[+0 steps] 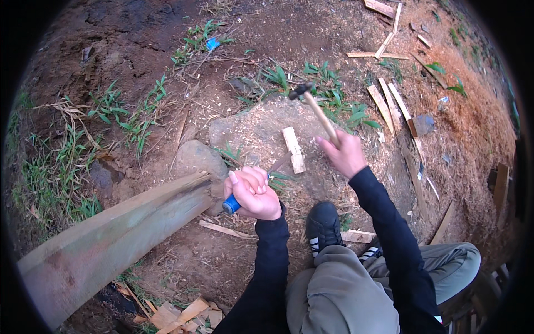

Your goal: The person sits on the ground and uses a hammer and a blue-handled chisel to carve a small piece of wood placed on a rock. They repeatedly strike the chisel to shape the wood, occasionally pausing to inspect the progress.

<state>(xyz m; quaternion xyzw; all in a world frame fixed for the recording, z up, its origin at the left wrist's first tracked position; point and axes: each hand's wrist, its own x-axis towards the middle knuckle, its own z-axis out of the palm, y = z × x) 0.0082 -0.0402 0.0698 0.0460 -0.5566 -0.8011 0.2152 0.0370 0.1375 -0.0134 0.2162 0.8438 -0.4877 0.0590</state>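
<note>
My left hand (255, 193) is wrapped round the blue handle (231, 205) of a bladed tool. Its narrow blade (281, 161) points up and right, its tip at the side of a short, pale wood piece (295, 150). Whether it is a chisel or a knife I cannot tell. This wood lies on a broad flat stone (245, 129) scattered with shavings. In my right hand (344, 153) is a hammer (320, 114), gripped by its light wooden handle. The hammer's dark head is above the stone, apart from the wood piece and the blade.
A long thick wooden beam (117, 239) slants in from the lower left, ending near a rounded rock (199, 158). Thin wood strips (384, 103) lie at the right. Offcuts (186, 317) are heaped at the lower edge. My shoe (324, 225) stands just before the stone.
</note>
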